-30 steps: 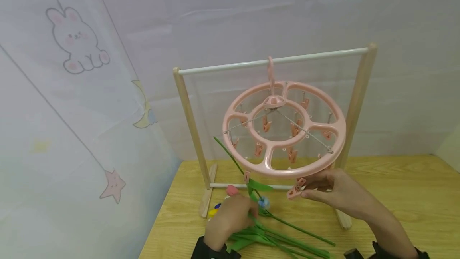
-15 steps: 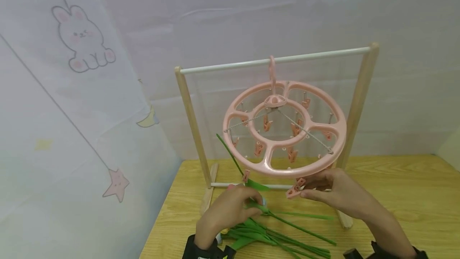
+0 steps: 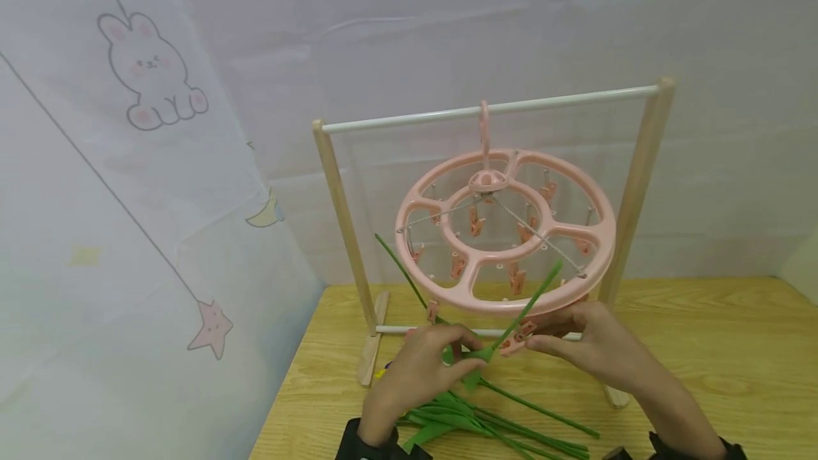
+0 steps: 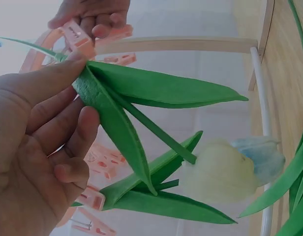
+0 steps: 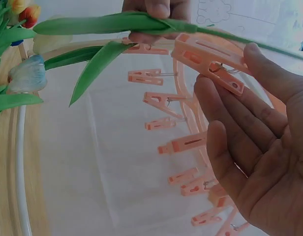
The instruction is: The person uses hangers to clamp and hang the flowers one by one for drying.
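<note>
My left hand [image 3: 424,368] pinches an artificial tulip by the base of its leaves. The tulip's pale yellow bloom [image 4: 218,172] points down in the left wrist view, and its green stem [image 3: 529,307] slants up across the hanger's front rim. My right hand [image 3: 594,343] holds a pink clothespin [image 5: 191,56] at the front of a round pink clip hanger [image 3: 473,297]. The tulip stem passes right beside this clothespin. A light blue tulip [image 5: 28,73] hangs upside down from another pink clip [image 4: 90,199] to the left.
The hanger hooks over the white top bar [image 3: 409,118] of a wooden rack [image 3: 345,226]. Several more clips dangle beneath it. Other tulips with green stems [image 3: 511,431] lie on the wood-grain table [image 3: 703,346] below my left hand. A pale wall sheet stands behind.
My left hand has picked up a tulip from the pile and raised it toward the right hand's clothespin, stem turned upward. The right hand stays on that clothespin; the hanger tilts slightly.
</note>
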Motion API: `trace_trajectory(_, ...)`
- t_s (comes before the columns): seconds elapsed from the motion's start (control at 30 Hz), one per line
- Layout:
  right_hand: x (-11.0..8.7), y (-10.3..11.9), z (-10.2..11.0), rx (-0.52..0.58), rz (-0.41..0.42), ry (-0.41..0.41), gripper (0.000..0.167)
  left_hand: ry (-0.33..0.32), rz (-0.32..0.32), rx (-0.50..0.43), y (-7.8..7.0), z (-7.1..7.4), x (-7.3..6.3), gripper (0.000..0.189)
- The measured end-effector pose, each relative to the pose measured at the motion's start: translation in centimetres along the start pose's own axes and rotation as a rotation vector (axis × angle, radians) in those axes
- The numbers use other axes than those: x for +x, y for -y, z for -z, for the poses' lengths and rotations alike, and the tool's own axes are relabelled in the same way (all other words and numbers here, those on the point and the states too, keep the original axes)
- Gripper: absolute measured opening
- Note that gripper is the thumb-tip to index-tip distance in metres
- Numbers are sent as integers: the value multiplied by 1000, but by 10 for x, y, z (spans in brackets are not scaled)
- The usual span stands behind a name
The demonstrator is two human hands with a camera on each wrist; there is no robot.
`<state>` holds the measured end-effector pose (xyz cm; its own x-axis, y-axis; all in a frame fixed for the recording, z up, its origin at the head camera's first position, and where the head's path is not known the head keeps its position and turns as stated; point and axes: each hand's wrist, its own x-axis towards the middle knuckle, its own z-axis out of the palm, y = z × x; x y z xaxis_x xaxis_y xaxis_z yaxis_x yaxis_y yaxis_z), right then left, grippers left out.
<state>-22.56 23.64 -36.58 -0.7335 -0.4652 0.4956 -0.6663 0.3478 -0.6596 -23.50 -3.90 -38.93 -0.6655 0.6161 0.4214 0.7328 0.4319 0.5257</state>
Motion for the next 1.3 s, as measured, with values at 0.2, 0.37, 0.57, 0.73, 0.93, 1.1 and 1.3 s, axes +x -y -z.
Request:
trace_trajectory(0.2,1,0,-7,43,11,-53,18,-39,10,-33,-2,-4,1,19)
trace_trajectory(0.37,1,0,-10,59,30,-81,17,-50,17,-52,-4,-6,1,20)
trace_trajectory(0.57,1,0,-13,67,18,-112,16,-70,18,-72,-6,-7,2,21)
trace_trajectory(0.73,2,0,-15,79,30,-120,15,-99,9,-83,-7,-9,3,20)
trace_trajectory(0.93,2,0,-15,79,26,-109,15,-142,2,-92,-8,-12,5,19)
trace_trajectory(1.1,3,0,-14,95,29,-93,15,-161,9,-97,-10,-14,5,18)
trace_trajectory(1.3,3,1,-13,93,7,-86,14,-168,11,-112,-10,-15,5,20)
